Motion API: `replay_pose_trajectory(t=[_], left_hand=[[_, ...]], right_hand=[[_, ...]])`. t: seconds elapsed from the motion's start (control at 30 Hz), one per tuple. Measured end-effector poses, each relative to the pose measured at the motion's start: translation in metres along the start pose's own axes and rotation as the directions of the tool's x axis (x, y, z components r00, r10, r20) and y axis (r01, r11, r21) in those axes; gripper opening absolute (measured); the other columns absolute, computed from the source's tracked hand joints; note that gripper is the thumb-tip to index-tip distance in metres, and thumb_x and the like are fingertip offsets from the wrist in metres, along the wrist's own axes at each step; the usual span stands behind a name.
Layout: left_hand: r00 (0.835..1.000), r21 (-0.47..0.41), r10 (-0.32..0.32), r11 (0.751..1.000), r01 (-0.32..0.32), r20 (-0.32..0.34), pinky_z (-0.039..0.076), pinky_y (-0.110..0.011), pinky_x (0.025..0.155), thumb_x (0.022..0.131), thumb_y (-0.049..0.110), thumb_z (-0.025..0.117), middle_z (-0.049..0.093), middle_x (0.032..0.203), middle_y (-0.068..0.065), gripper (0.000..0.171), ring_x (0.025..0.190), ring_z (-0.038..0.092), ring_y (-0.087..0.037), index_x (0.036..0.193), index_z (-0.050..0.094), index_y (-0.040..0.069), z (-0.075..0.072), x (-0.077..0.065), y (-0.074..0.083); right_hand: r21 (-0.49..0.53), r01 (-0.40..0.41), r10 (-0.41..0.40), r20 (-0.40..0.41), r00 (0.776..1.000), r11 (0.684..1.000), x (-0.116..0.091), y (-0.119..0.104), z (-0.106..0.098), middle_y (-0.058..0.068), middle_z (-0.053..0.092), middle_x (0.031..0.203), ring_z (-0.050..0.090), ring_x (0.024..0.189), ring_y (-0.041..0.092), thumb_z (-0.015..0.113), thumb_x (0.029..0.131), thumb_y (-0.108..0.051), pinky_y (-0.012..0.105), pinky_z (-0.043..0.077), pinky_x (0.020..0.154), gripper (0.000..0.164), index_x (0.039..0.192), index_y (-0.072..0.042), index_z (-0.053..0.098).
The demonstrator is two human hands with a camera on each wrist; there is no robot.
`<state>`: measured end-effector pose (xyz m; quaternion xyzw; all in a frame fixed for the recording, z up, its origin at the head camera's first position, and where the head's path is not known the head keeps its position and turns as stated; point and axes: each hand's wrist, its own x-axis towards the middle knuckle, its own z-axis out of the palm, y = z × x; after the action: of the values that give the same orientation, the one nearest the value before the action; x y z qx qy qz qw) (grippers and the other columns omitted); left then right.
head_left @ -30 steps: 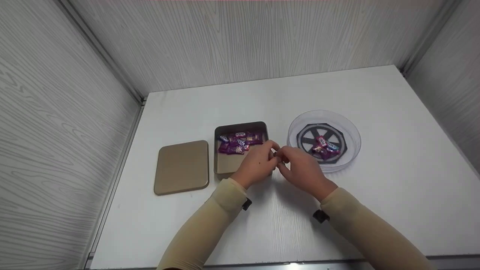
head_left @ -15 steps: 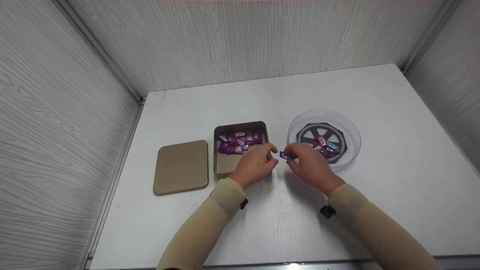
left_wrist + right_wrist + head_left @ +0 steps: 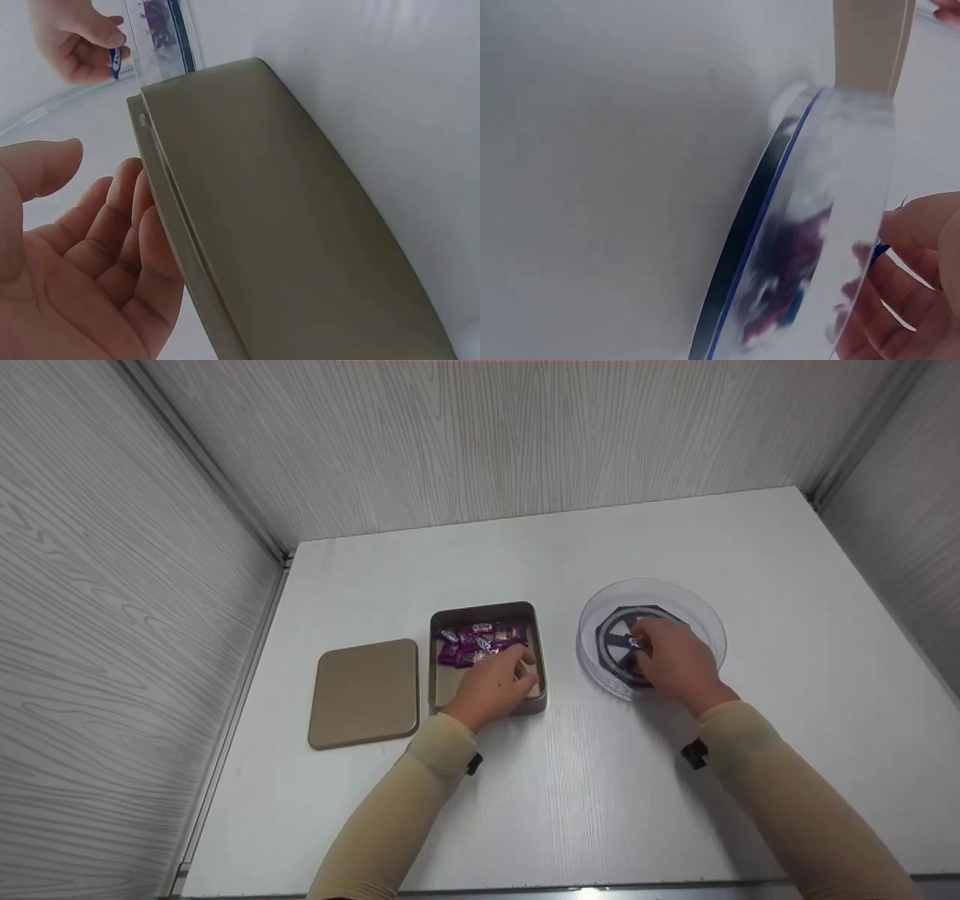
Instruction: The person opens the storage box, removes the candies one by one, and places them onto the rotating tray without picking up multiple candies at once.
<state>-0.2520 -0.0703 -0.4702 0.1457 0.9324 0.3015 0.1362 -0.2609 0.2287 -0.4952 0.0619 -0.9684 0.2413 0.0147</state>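
Between the thumb and fingers of my right hand (image 3: 679, 664) a small blue-wrapped candy (image 3: 634, 643) is pinched, over the round clear plastic dish (image 3: 592, 681). Wrapped candies (image 3: 787, 262) show blurred through the dish's wall in the right wrist view; from the head they are mostly hidden by that hand. My left hand (image 3: 491, 686) is over the front of the square gold tin (image 3: 534, 706), fingers loosely bent and holding nothing. In the left wrist view its fingers lie right at the tin's rim. Several purple-wrapped candies (image 3: 472, 639) lie in the tin's back half.
The flat gold lid (image 3: 364, 694) lies on the white table (image 3: 480, 562) to the left of the tin. Pale wood-grain panels (image 3: 480, 442) wall in the table at the back and both sides.
My hands were together between tin and dish; they have parted. The right hand has carried the blue candy right, over the dish. The left has shifted slightly left over the tin.
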Motion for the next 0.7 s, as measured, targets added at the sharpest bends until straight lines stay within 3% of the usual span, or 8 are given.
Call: replay_pose_trajectory(t=[0.17, 0.37, 0.57, 0.7], left_hand=[[1.0, 0.0, -0.022, 1.0, 0.022, -0.004, 0.051, -0.036, 0.083, 0.098, 0.032, 0.059, 0.066, 0.105, 0.005, 0.031, 0.092, 0.062, -0.014, 0.126, 0.062, 0.018, -0.001, 0.001, -0.007], [0.998, 0.034, -0.057, 0.998, 0.057, 0.0, 0.051, -0.039, 0.084, 0.101, 0.031, 0.059, 0.066, 0.105, 0.005, 0.033, 0.092, 0.062, -0.014, 0.13, 0.061, 0.016, -0.004, 0.004, -0.017], [0.995, 0.15, -0.063, 0.986, 0.075, -0.082, 0.052, -0.042, 0.089, 0.1, 0.018, 0.059, 0.068, 0.11, -0.001, 0.028, 0.1, 0.065, -0.019, 0.126, 0.064, 0.011, -0.008, 0.01, -0.034], [0.986, 0.267, -0.085, 0.956, 0.121, -0.143, 0.051, -0.046, 0.093, 0.098, 0.011, 0.056, 0.066, 0.122, -0.009, 0.029, 0.111, 0.064, -0.026, 0.126, 0.066, 0.009, -0.01, 0.016, -0.044]], right_hand=[[-0.049, -0.044, 0.044, -0.003, 0.999, 0.998, 0.0, 0.013, -0.003, 0.016, 0.067, 0.114, 0.057, 0.101, 0.038, 0.065, 0.09, -0.007, 0.058, 0.047, 0.078, 0.031, 0.121, -0.005, 0.064], [-0.07, -0.029, 0.027, -0.025, 0.999, 0.997, -0.001, 0.017, 0.0, 0.02, 0.065, 0.12, 0.052, 0.1, 0.04, 0.061, 0.087, -0.005, 0.057, 0.046, 0.081, 0.033, 0.12, -0.001, 0.063], [-0.045, -0.011, 0.009, -0.044, 0.999, 0.999, -0.002, 0.012, 0.003, 0.021, 0.062, 0.125, 0.05, 0.111, 0.041, 0.066, 0.089, -0.009, 0.058, 0.044, 0.089, 0.035, 0.123, -0.001, 0.062], [-0.018, 0.017, -0.018, -0.062, 0.998, 1.0, -0.004, 0.005, 0.007, 0.02, 0.061, 0.125, 0.05, 0.118, 0.04, 0.064, 0.089, -0.009, 0.057, 0.045, 0.093, 0.034, 0.123, -0.002, 0.064]])
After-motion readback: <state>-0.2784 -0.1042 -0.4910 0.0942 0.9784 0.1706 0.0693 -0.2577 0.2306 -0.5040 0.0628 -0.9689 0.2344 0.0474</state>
